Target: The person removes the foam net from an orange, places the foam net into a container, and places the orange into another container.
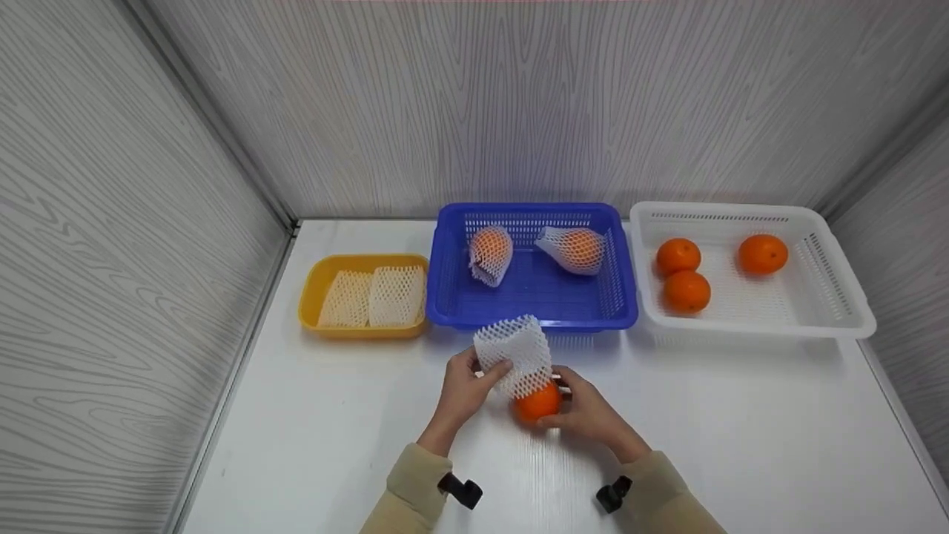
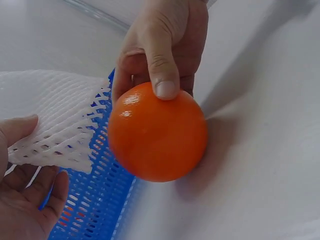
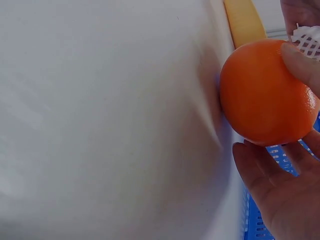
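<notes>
Well, the orange (image 1: pixel 539 406) is bare in my right hand (image 1: pixel 592 414), thumb and fingers clamped round it, over the tabletop (image 1: pixel 311 430) in front of the blue basket (image 1: pixel 593 324). My left hand (image 1: pixel 463 387) pinches a net (image 1: pixel 525 348), one end near the orange but apart from it. Inside the blue basket lie two netted oranges (image 1: pixel 582 250). Left of it, the yellow tray (image 1: pixel 363 334) holds flat nets (image 1: pixel 397 297); right of it, the white basket (image 1: pixel 756 327) holds three loose oranges (image 1: pixel 764 254).

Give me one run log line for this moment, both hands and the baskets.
left hand: holds white mesh sleeve; right hand: grips bare orange; blue basket: two sleeved oranges; white basket: three unsleeved oranges
</notes>
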Demonstrator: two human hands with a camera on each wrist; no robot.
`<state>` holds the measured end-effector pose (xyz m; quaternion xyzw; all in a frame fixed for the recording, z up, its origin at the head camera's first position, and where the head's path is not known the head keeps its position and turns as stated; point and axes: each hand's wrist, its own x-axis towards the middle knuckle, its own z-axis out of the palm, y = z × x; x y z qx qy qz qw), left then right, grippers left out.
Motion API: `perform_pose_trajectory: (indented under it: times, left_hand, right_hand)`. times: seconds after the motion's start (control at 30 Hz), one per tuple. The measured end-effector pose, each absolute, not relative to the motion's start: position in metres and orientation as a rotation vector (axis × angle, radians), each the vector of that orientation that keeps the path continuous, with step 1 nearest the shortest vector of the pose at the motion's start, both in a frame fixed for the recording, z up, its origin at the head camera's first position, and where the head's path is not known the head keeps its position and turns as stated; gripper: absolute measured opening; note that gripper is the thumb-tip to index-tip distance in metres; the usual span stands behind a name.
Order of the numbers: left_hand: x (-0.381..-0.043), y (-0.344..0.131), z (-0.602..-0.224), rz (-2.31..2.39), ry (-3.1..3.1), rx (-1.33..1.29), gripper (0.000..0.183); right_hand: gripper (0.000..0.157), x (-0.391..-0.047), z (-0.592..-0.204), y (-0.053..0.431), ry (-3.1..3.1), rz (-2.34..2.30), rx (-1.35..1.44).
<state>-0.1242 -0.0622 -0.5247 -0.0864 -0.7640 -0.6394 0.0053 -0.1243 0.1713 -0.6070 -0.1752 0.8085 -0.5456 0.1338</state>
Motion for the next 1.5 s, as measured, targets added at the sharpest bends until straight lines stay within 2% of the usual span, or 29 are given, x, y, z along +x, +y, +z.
perform_pose_trajectory:
  times: [0.2, 0.4, 0.63, 0.87, 1.17, 1.5]
  left_hand:
    - [-0.132, -0.083, -0.514, -1.887, -2.31, -0.201, 0.026]
    - [-0.145, -0.11, -0.505, -1.801, -2.25, -0.1, 0.034]
    - [-0.157, -0.144, -0.496, -1.717, -2.195, 0.006, 0.032]
    - [-0.19, -0.195, -0.527, -1.613, -2.187, 0.135, 0.035]
    - [-0.209, -0.238, -0.531, -1.446, -2.268, 0.333, 0.039]
    - [-0.231, -0.271, -0.529, -1.291, -2.551, 0.378, 0.044]
  right_hand:
    - [0.073, -0.123, -0.607, 0.171, 2.35, -1.582, -0.476]
    - [0.074, -0.122, -0.607, 0.168, 2.377, -1.562, -0.473]
    - [0.073, -0.121, -0.608, 0.166, 2.402, -1.56, -0.487]
    - [0.072, -0.12, -0.61, 0.166, 2.399, -1.578, -0.451]
    - [0.075, -0.12, -0.617, 0.167, 2.374, -1.642, -0.427]
    - [0.072, -0.12, -0.614, 0.169, 2.398, -1.601, -0.443]
